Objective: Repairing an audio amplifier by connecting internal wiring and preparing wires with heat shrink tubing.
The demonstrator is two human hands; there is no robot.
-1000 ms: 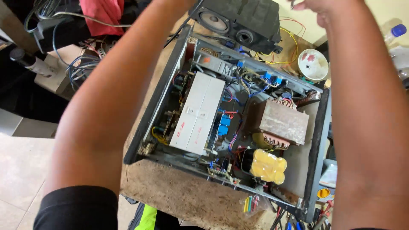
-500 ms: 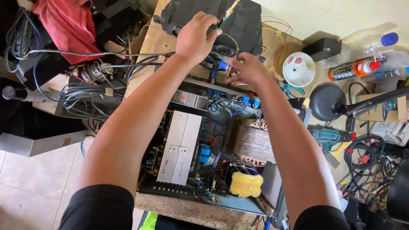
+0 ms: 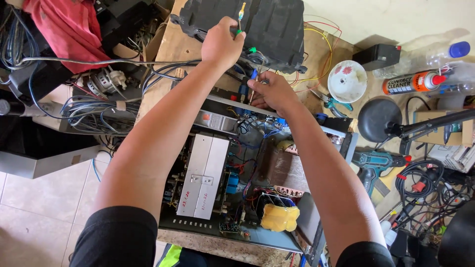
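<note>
Gripping a thin rod [image 3: 241,14] with a yellow and green tip, fist clenched around its lower end: left hand [image 3: 221,45], raised just beyond the far edge of an open metal chassis [image 3: 198,225]. Pinching a slim metal probe [image 3: 252,88] between thumb and fingertips, just below and to the right of that fist: right hand [image 3: 273,92], set down among blue connectors [image 3: 242,91] at the chassis's back wall. Compared with a second ago, both hands now fully in view rather than stretched out of sight past the top; compared with half a second ago, nearly the same pose, drawn a little closer together, which reads as settled fine work on the rear wiring rather than reaching. Directly behind the left hand, touching or nearly so, a black speaker box [image 3: 277,29]. Beneath both forearms, inside the chassis, a white ribbed block [image 3: 204,175], a wrapped transformer [image 3: 284,168] and a yellow lump [image 3: 279,217]. Off to the right of the right hand, a white bowl [image 3: 347,80], a spray can [image 3: 410,82], a black desk lamp [image 3: 378,118] and a blue drill [image 3: 373,160]. Far to the left of the left hand, tangled cables [image 3: 89,109] and a red cloth [image 3: 64,29].
</note>
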